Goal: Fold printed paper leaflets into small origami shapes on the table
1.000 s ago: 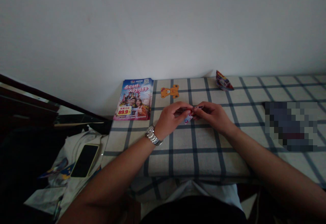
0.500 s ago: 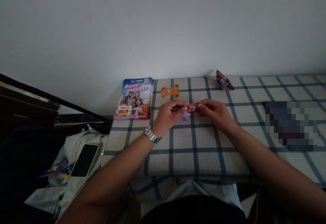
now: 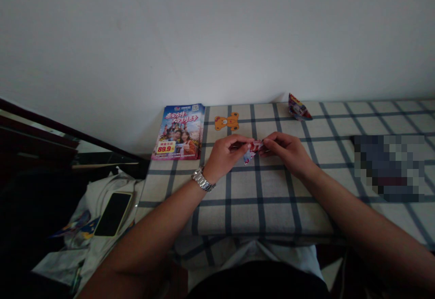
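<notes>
Between my two hands is a small folded piece of printed paper (image 3: 250,153), coloured red, white and blue, held just above the checked tablecloth. My left hand (image 3: 227,154), with a metal watch (image 3: 203,179) on its wrist, pinches the paper's left end between thumb and fingers. At the other end, my right hand (image 3: 287,152) pinches it the same way. The fingers cover much of the paper, so its full shape is hidden. Just beyond my left hand lies a flat orange bear cutout (image 3: 226,121).
A stack of printed flyers (image 3: 179,133) lies at the table's left end. Near the wall stands a pointed folded-paper shape (image 3: 299,108). A pixelated dark item (image 3: 387,167) is on the right. Left of the table, a phone (image 3: 113,214) rests on white bags (image 3: 102,185).
The paper between my fingers has turned slightly, showing more of its red-and-white part. Both hands stay in nearly the same place, still pinching it.
</notes>
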### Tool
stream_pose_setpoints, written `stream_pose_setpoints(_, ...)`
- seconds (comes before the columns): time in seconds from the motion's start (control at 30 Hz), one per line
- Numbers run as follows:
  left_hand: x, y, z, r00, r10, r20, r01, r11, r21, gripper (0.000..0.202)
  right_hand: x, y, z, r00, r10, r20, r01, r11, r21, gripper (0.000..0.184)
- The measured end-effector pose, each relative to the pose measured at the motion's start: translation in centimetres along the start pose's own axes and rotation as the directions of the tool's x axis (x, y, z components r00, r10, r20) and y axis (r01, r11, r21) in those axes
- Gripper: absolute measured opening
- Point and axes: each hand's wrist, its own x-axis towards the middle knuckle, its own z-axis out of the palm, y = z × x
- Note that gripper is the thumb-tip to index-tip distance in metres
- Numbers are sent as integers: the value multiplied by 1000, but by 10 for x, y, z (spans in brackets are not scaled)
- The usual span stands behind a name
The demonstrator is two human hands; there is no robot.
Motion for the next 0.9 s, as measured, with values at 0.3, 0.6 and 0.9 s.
stream_pose_setpoints(0.3, 0, 2, -1, 1000, 12, 4, -12, 1000, -9, 17, 0, 0, -3, 1000, -17, 6, 17, 999, -39, 33)
stream_pose_setpoints(0.6, 0, 5, -2, 998, 9, -55, -7, 1000, 26, 19, 0, 1, -1, 1000, 6, -6, -6, 1000, 5, 42)
stream_pose_setpoints(0.9, -1, 2, 0, 999, 9, -44, -10, 1000, -13, 20, -1, -2, -1, 999, -32, -11, 29, 981, -190, 36)
